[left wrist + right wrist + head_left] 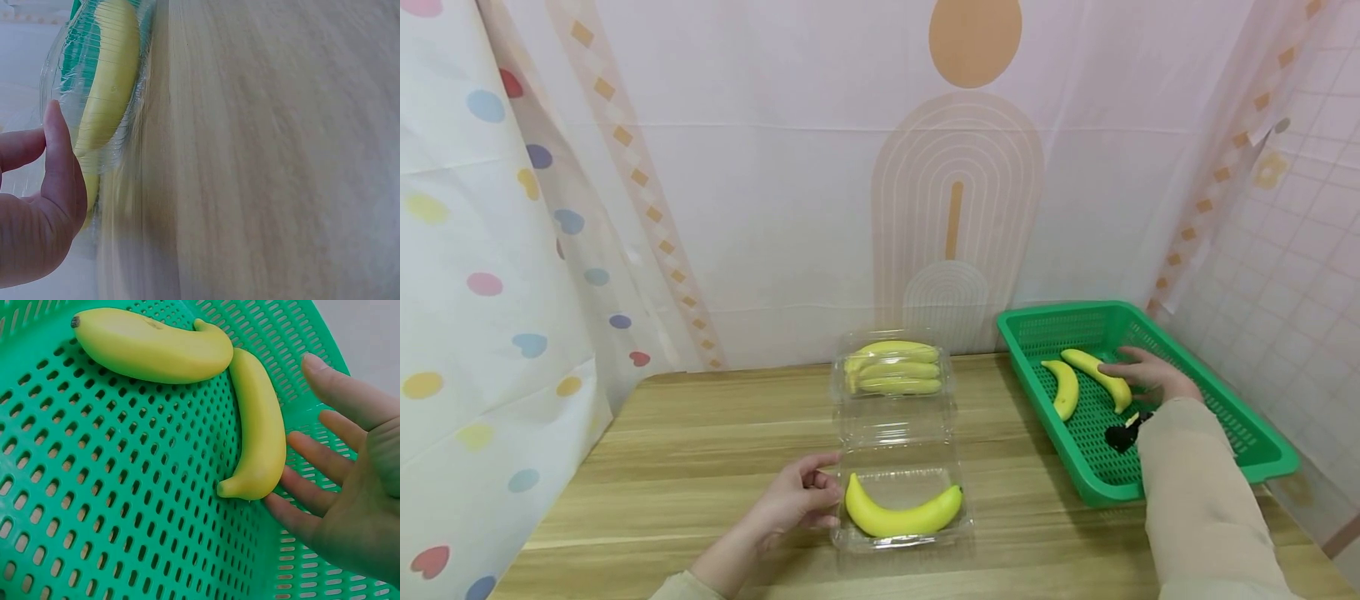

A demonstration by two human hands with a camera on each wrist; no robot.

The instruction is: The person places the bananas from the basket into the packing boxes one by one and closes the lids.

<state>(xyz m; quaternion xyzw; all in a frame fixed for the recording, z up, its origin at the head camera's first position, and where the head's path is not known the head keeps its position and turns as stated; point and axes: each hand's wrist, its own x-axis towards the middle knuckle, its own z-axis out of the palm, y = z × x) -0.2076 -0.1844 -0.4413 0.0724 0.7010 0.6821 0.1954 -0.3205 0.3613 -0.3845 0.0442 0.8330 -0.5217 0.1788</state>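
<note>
A clear plastic clamshell box (895, 433) lies unfolded, with one banana (902, 512) in its near half. My left hand (801, 496) is at that half's left edge. In the left wrist view its fingertips (54, 112) touch the clear rim, thumb and finger apart rather than gripping. Over the green basket (1078, 467), my right hand (1146, 375) reaches in with spread fingers. Two bananas lie there: the left one (1063, 390) and the right one (1097, 375). In the right wrist view, the fingertips (275, 500) are right beside the nearer banana (259, 425), and nothing is gripped.
Behind the unfolded box stands another clear box (891, 367) with several bananas in it. The wooden table (700, 433) runs back to a patterned curtain (775, 208). The basket's raised rim (1262, 450) surrounds the right hand's area. A black device (1122, 437) sits at the right wrist.
</note>
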